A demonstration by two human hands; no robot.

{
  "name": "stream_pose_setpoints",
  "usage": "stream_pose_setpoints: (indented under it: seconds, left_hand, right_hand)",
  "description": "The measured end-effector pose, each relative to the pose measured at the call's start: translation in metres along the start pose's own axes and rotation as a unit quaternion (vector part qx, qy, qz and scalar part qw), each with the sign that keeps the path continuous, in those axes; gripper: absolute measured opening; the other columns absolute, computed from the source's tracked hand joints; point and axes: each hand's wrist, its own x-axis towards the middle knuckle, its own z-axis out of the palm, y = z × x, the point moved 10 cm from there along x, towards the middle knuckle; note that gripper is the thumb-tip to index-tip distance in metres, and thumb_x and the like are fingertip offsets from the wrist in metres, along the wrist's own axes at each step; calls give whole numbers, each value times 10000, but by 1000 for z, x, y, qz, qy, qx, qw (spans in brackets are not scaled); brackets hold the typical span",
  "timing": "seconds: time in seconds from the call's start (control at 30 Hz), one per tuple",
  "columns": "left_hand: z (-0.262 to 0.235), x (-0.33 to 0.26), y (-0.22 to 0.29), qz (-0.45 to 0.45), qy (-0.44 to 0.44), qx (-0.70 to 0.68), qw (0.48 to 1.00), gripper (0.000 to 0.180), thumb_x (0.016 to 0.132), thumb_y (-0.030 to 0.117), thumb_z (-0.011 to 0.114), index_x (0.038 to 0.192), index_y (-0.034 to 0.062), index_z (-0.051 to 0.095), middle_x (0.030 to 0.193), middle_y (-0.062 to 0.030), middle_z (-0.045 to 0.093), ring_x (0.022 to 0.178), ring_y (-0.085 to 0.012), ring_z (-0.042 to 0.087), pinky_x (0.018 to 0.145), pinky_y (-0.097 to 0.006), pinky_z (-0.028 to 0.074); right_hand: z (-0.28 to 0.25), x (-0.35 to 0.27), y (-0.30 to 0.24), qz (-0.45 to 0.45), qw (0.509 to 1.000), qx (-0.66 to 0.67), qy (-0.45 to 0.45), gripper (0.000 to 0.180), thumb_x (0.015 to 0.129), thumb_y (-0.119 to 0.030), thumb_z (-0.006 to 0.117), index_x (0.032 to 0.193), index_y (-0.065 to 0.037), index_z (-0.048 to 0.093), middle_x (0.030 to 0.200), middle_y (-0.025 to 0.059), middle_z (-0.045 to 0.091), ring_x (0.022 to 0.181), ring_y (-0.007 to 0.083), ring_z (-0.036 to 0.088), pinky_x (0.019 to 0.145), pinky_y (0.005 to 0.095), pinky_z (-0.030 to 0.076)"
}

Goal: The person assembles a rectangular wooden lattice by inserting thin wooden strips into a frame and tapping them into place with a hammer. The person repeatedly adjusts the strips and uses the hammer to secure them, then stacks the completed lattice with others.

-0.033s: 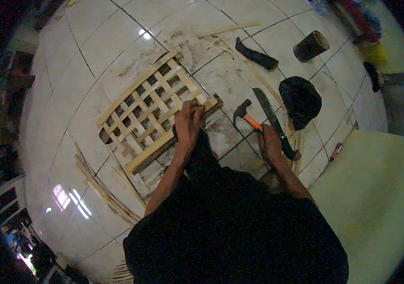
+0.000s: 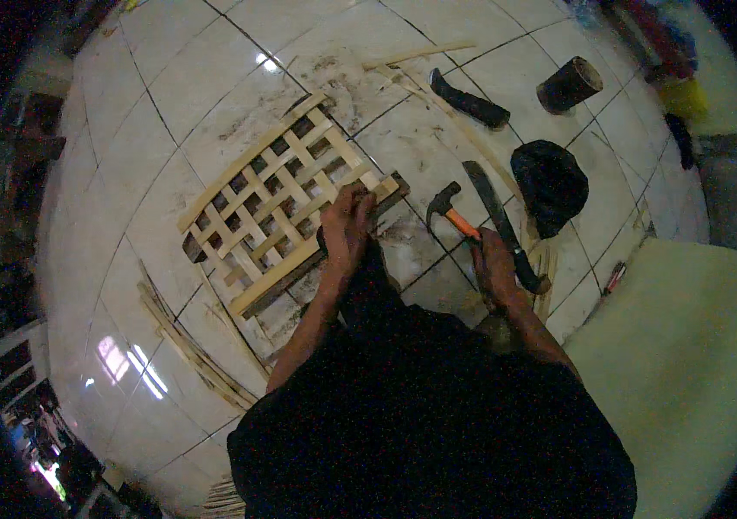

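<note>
Left hand (image 2: 348,227) pressed flat, fingers together, on bamboo lattice panel (image 2: 277,208); right hand (image 2: 493,268) grip clamped on orange-handled claw hammer (image 2: 452,216), machete (image 2: 500,225) beside, tiled floor (image 2: 161,112).

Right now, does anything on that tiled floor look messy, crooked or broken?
Nothing looks broken. The white tiled floor is smudged with grey scuffs near the wooden lattice, and loose wooden strips lie scattered beside it. The left hand rests on the lattice edge; the right hand grips a hammer.

head cam, fisheye, looking down, floor (image 2: 213,104) close
</note>
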Motion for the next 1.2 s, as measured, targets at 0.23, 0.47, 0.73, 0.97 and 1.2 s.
stream_pose_setpoints:
  seconds: [0.23, 0.47, 0.73, 0.97, 1.2]
  left_hand:
    - [7, 6, -2, 61, 12, 38, 997, 227, 853, 182, 640, 1004, 12, 633, 857, -143, 671, 773, -267, 642, 713, -348, 496]
    - [-3, 1, 16, 71, 51, 4, 996, 127, 885, 116, 619, 963, 15, 619, 745, -124, 650, 635, -229, 623, 590, -310, 477]
    - [5, 2, 15, 146, 54, 91, 984, 113, 789, 93, 674, 889, 46, 653, 956, -113, 618, 877, -272, 606, 724, -357, 486]
    - [12, 7, 16, 120, 49, 160, 979, 149, 757, 120, 706, 876, 43, 660, 936, -100, 608, 896, -300, 584, 748, -377, 490]
    - [13, 7, 6, 98, 61, 170, 979, 167, 747, 143, 723, 870, 49, 662, 936, -85, 618, 910, -283, 587, 760, -370, 489]
  right_hand:
    - [8, 6, -7, 93, 982, 145, -73, 302, 927, -179, 547, 1168, -2, 512, 998, 190, 633, 880, 339, 623, 772, 404, 476]
    - [-17, 19, -48, 142, 945, 281, -87, 314, 946, -221, 535, 1173, -4, 515, 952, 143, 640, 838, 197, 610, 757, 325, 472]
    - [-25, 23, -73, 81, 947, 310, -29, 218, 956, -197, 508, 1123, -57, 521, 740, 85, 594, 612, 158, 524, 546, 330, 423]
    - [-22, 25, -84, 108, 946, 292, -93, 233, 977, -225, 462, 1109, -38, 504, 721, 112, 582, 612, 213, 535, 569, 356, 424]
    - [-18, 30, -105, 0, 972, 217, -88, 238, 993, -237, 412, 1134, -53, 463, 721, 174, 564, 618, 300, 565, 564, 415, 416]
